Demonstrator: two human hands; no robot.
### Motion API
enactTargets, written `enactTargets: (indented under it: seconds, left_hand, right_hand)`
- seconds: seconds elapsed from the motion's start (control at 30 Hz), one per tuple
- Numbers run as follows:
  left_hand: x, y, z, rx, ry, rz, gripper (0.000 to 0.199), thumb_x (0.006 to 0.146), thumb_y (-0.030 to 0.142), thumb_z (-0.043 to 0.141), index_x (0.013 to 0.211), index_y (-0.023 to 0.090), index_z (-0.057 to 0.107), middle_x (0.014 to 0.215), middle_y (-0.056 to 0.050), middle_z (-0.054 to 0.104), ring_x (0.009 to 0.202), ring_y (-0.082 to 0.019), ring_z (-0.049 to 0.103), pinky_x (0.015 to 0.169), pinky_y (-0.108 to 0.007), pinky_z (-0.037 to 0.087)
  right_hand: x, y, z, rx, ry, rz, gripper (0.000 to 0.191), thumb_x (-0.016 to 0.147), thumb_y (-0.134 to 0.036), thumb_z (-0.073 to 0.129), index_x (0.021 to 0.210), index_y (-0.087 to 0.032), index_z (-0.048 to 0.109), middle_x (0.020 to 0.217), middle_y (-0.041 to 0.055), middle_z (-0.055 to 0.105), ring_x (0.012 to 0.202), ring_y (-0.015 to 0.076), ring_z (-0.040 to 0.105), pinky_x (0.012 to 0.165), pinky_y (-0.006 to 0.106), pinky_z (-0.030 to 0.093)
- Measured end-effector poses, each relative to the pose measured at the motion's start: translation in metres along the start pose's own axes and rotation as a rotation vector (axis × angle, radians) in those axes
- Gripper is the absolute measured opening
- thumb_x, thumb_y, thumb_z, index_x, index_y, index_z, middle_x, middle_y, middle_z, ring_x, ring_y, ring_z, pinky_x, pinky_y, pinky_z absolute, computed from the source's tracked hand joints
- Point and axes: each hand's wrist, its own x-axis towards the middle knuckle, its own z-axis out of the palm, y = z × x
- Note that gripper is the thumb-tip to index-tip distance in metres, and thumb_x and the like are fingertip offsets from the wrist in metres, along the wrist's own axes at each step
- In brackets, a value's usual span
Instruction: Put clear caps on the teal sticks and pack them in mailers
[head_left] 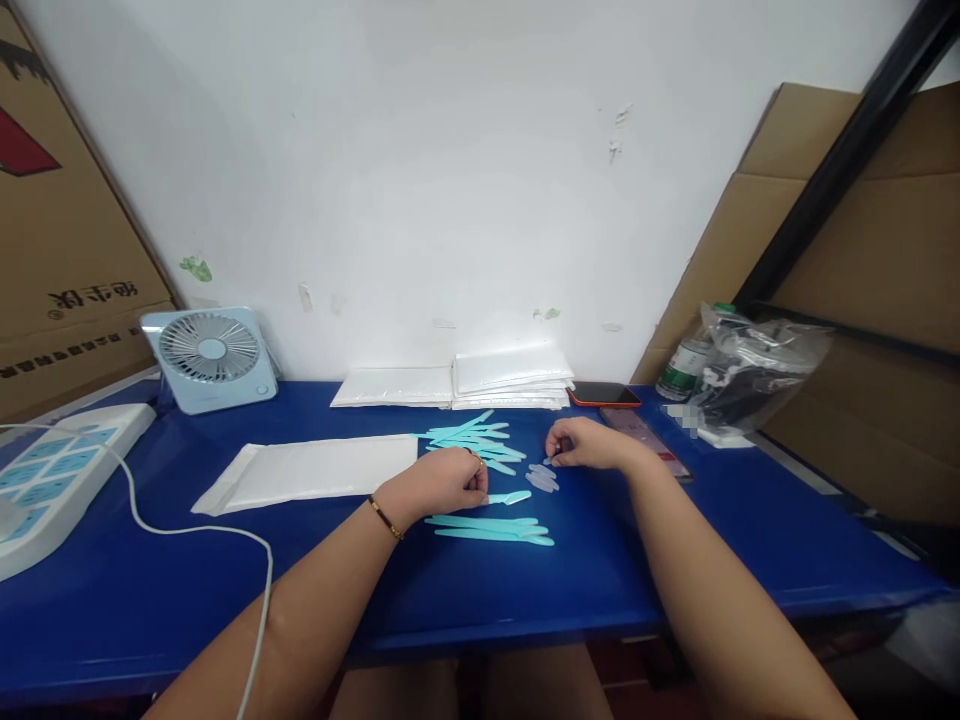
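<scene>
Low over the blue table, my left hand (450, 478) is closed around the handle of a turquoise eyebrow razor (511, 497), whose blade end points right. My right hand (581, 443) has thumb and fingertips pinched on what looks like a small clear blade cap (547, 461). Just below it lies a little group of translucent caps (541, 478). Beyond my left hand, several turquoise razors (469, 432) lie in a fanned, overlapping heap. Nearer to me, a few more razors (491, 530) rest side by side with their ends to the right.
A white padded packet (315, 468) lies left; stacked white packets (514, 378) sit against the wall. A phone (604, 394), another phone-like slab (649, 440) and a bagged item (757, 370) are right. At left stand a fan (210, 355) and power strip (60, 470), with a white cable (195, 530).
</scene>
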Motion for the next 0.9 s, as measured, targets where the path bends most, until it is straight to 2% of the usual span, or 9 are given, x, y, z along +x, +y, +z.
enactTargets:
  seconds: [0.13,0.3,0.5,0.9]
  left_hand:
    - [0.002,-0.004,-0.001,-0.086,0.141,-0.059,0.017,0.082,0.026,0.045,0.079,0.019,0.06,0.077,-0.001,0.065,0.067,-0.014,0.057,0.057,-0.023,0.038]
    - [0.003,-0.011,-0.003,-0.288,0.22,-0.119,0.016,0.082,0.024,0.04,0.085,0.018,0.054,0.079,-0.002,0.065,0.07,-0.014,0.058,0.062,-0.024,0.043]
    - [0.007,-0.016,0.0,-0.346,0.213,-0.125,0.018,0.082,0.027,0.04,0.086,0.018,0.055,0.08,-0.003,0.066,0.072,-0.015,0.059,0.065,-0.025,0.044]
    - [0.007,-0.021,-0.003,-0.426,0.193,-0.117,0.018,0.079,0.027,0.041,0.087,0.017,0.054,0.08,-0.003,0.065,0.074,-0.015,0.06,0.067,-0.026,0.046]
  right_hand:
    - [0.0,0.005,-0.002,0.05,0.068,0.026,0.013,0.063,-0.024,0.068,0.073,-0.017,0.066,0.069,0.003,0.065,0.06,0.0144,0.056,0.053,0.024,0.043]
    - [-0.002,-0.011,-0.003,0.152,0.198,-0.134,0.018,0.07,-0.032,0.065,0.079,-0.016,0.067,0.068,0.0029,0.065,0.06,0.0137,0.056,0.055,0.024,0.044]
    - [-0.003,-0.033,0.004,0.133,0.225,-0.218,0.018,0.071,-0.031,0.065,0.08,-0.018,0.071,0.074,0.004,0.069,0.064,0.0149,0.058,0.059,0.025,0.046]
    - [-0.004,-0.032,0.003,0.144,0.223,-0.231,0.018,0.071,-0.03,0.065,0.083,-0.018,0.071,0.077,0.0049,0.07,0.068,0.0164,0.06,0.062,0.026,0.048]
